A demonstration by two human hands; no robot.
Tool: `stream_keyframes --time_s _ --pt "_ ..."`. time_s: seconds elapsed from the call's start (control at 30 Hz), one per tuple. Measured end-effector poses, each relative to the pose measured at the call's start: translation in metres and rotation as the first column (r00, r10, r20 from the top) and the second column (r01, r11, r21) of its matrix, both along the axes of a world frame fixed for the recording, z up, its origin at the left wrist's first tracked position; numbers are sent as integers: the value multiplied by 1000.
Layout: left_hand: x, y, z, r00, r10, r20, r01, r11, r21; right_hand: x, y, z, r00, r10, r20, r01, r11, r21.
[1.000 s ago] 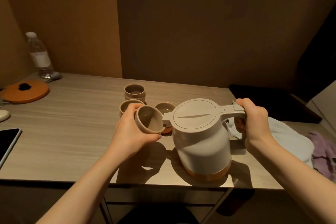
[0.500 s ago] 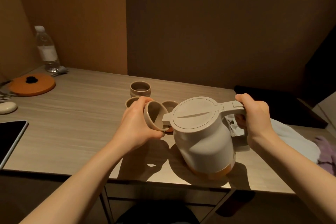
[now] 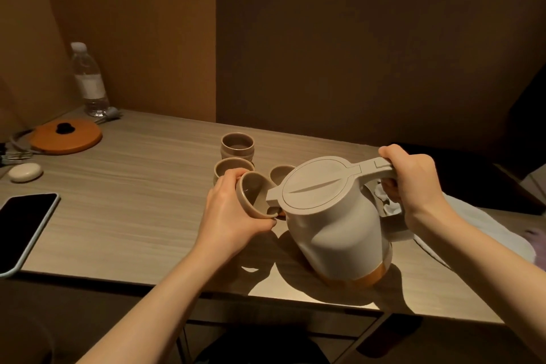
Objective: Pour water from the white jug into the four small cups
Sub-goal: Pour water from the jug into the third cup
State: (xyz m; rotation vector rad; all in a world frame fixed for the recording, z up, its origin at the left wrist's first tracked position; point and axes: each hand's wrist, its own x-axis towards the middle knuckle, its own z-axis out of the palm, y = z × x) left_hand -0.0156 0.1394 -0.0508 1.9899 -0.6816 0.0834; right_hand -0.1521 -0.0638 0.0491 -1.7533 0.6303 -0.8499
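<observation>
While I log the scene by size, the wooden table (image 3: pixel 124 186) comes first — it carries everything listed below.

White jug (image 3: pixel 334 221): lid down, orange band at its base, tipped toward the cups so only the base edge rests on the table near the front. My right hand (image 3: pixel 413 183) is wrapped round its handle, thumb on top.

Pale cloth (image 3: pixel 478 230): lies behind and right of the jug, partly hidden by my forearm.

Phone (image 3: pixel 26 227): dark screen, at the left front edge.

Orange lid (image 3: pixel 66 136) and plastic bottle (image 3: pixel 88 80): far left, well apart from the work.

Small cups, four in all. Held cup (image 3: pixel 255 195): gripped round its side by my left hand (image 3: pixel 233 216), tilted with its mouth toward the spout and just beside it. I see no stream and cannot tell whether any water is in it. Near cup (image 3: pixel 232 167): on the table behind my fingers. Third cup (image 3: pixel 280 173): half hidden behind the jug's lid. Far cup (image 3: pixel 237 143): seems to sit on another piece; its inside looks dark, contents unclear.

Progress, as I judge it — the pour into the held cup is at hand, and none of the four can be confirmed as filled.
</observation>
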Motion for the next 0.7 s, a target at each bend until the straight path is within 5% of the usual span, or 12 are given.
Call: stream_keyframes --time_s 0.7 --pt "-4 16 -17 998 61 3 -60 997 -40 25 10 3 998 38 -45 -45 987 -156"
